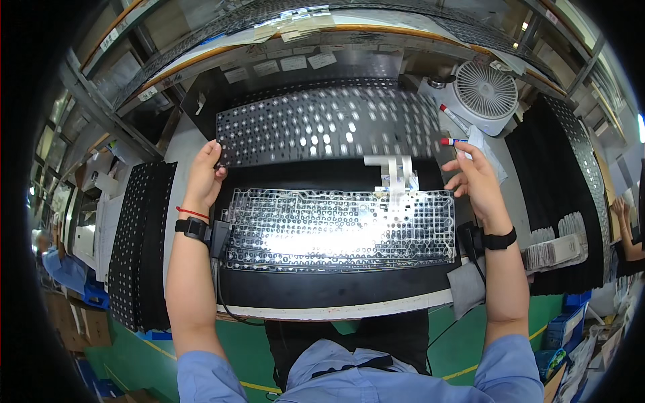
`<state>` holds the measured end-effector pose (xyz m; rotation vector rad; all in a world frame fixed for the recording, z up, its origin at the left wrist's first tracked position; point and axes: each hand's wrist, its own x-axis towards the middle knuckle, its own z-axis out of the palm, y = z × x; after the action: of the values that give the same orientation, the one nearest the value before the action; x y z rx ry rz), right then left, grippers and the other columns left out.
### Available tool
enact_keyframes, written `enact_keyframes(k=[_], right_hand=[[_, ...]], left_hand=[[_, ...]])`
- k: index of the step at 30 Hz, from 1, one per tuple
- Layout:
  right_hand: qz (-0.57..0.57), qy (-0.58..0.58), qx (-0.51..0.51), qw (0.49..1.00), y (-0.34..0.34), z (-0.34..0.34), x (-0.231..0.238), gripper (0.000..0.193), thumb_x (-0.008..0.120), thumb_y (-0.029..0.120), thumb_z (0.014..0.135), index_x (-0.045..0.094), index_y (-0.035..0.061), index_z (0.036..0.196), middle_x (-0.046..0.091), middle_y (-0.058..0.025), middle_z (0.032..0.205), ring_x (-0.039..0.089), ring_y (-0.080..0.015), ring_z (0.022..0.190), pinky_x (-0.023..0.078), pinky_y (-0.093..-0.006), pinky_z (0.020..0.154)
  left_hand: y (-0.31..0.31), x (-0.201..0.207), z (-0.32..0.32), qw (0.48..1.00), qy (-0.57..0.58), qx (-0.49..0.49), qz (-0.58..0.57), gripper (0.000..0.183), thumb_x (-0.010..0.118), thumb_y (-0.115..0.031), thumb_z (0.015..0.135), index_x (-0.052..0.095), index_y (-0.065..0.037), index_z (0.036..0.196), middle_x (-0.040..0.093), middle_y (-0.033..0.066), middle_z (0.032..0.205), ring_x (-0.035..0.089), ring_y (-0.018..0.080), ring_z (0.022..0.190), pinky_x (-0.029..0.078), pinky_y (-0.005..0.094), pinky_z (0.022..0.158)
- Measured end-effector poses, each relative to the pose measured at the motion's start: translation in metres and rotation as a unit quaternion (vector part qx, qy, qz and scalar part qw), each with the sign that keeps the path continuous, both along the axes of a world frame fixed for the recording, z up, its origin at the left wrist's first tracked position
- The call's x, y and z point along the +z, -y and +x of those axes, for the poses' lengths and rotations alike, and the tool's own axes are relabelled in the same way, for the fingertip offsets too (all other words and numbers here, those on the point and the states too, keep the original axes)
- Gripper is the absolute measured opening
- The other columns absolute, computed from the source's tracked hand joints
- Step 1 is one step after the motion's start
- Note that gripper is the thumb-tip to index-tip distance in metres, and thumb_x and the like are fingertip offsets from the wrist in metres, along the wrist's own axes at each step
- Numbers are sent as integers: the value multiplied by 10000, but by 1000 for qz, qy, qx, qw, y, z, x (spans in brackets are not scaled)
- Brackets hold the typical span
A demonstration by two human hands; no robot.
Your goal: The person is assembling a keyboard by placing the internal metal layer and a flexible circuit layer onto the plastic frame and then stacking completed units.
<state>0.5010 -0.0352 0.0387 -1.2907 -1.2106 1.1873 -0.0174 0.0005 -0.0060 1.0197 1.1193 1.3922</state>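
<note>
My left hand (208, 171) pinches the left end of a long black perforated sheet (289, 131), which is tilted up and blurred by motion. My right hand (477, 178) is beside the sheet's right end, fingers curled, with a red-tipped marker (449, 142) at its thumb and index finger. Whether these fingers also touch the sheet cannot be told. Nearer me, a shiny, see-through keyboard membrane (322, 232) lies flat on a black board (322, 285), with glare across its middle. Its pale ribbon tails (401, 174) stick out at the far edge, right of centre.
A white fan (485, 91) stands at the back right, a second red-and-white marker (453, 117) by its base. Stacks of black sheets flank me, left (138, 245) and right (557, 181). Gloves (556, 250) lie on the right stack. A shelf (322, 33) spans the back. Cables hang from both wrists.
</note>
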Motion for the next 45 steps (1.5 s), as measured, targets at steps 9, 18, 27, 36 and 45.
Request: enact_keyframes(k=[9,18,27,36,45], right_hand=[[-51,116,189,974,-2,11,-13,324,738,58,841,594,5,1127,664,-21,822,574,-36,717,448,-203,640],[17,206,215,954,-2,10,-17,97,675,85,892,652,-4,923,611,24,808,537,-54,745,456,-229,691],[53,131,88,986,-7,10,-19,60,633,71,926,639,22,960,602,39,822,516,-32,717,428,-201,652],[30,76,29,996,-7,8,-13,119,587,162,981,632,52,966,602,53,758,499,-7,624,392,-175,553],[59,32,51,996,-10,12,-17,189,550,211,1006,612,83,881,563,79,681,453,12,555,334,-161,505]], left_hand=[[2,9,11,998,-9,63,10,440,530,-210,1012,431,-8,1390,579,125,1319,638,160,1021,513,246,823],[5,11,16,998,-40,18,-39,355,487,-294,1031,544,-26,1256,649,105,1193,644,130,944,504,232,774],[8,9,19,979,-169,-107,-48,235,526,-295,1014,661,-106,979,632,-80,808,507,-3,644,366,162,567],[1,1,17,997,-69,-22,17,182,532,-212,1015,620,-53,999,657,-26,854,597,32,730,494,196,686],[-1,1,13,999,-44,-3,2,172,526,-223,1013,612,-74,999,656,-30,837,585,35,687,467,190,637]])
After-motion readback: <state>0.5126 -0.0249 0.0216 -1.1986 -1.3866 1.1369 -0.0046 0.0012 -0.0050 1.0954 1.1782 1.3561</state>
